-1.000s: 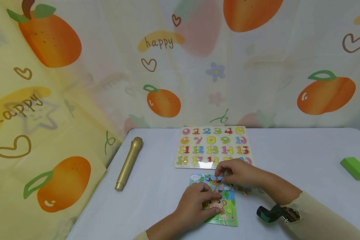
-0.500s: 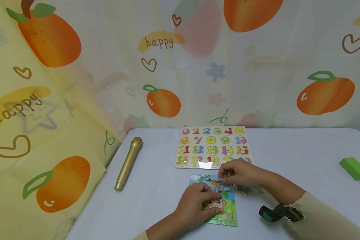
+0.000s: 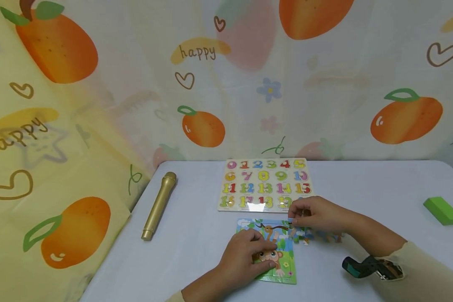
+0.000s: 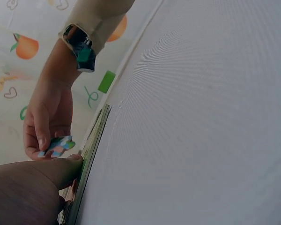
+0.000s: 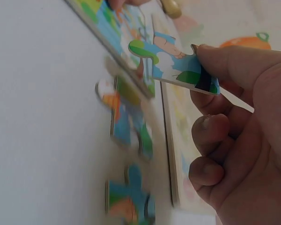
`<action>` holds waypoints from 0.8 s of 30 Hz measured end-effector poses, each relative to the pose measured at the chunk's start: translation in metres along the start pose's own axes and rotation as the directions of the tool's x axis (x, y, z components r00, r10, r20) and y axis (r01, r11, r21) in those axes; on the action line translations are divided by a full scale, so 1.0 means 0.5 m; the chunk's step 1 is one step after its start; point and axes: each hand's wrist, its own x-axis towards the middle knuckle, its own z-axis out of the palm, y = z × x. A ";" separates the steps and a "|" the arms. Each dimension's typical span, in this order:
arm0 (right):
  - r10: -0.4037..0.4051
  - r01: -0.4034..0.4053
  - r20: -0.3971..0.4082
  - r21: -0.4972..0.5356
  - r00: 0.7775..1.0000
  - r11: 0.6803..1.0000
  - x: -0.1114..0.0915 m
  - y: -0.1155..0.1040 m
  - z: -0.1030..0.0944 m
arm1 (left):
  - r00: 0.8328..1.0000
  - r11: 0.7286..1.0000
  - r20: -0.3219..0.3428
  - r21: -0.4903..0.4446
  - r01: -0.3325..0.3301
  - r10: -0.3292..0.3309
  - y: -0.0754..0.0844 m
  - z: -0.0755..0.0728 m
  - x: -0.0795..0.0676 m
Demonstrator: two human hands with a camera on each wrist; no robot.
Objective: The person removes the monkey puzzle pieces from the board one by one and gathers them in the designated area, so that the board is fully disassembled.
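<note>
A small jigsaw puzzle board [image 3: 287, 264] with a cartoon monkey picture lies flat on the table. My left hand [image 3: 244, 256] rests on its lower left part, covering some of the picture; the left wrist view shows the thumb [image 4: 65, 169] on the board. Just right of the board's upper edge, my right hand [image 3: 322, 216] pinches a jigsaw piece [image 5: 171, 65] between thumb and fingers, raised off the table. That piece is blue with green and white parts. Loose jigsaw pieces [image 5: 126, 117] lie on the table beneath the right hand, partly hidden in the head view.
Behind the puzzle lies a number board [image 3: 264, 182] with colourful digits. A gold microphone [image 3: 159, 206] is at the left, and a green block [image 3: 442, 210] at the far right. A fruit-printed cloth [image 3: 241, 84] hangs behind the white table [image 3: 196, 251].
My right hand has moved right, from over the puzzle's upper right corner to beside it, carrying a jigsaw piece away. The left hand stays on the board.
</note>
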 end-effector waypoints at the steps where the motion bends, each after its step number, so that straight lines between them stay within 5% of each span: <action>1: 0.008 -0.008 0.002 0.002 1.000 1.000 -0.006 0.003 -0.004 | 1.000 1.000 -0.002 0.004 0.001 -0.001 0.000 0.001 0.000; 24: 0.132 -0.132 0.008 0.002 0.991 0.991 -0.136 0.102 -0.098 | 1.000 1.000 0.001 0.019 0.003 -0.004 -0.002 0.004 0.001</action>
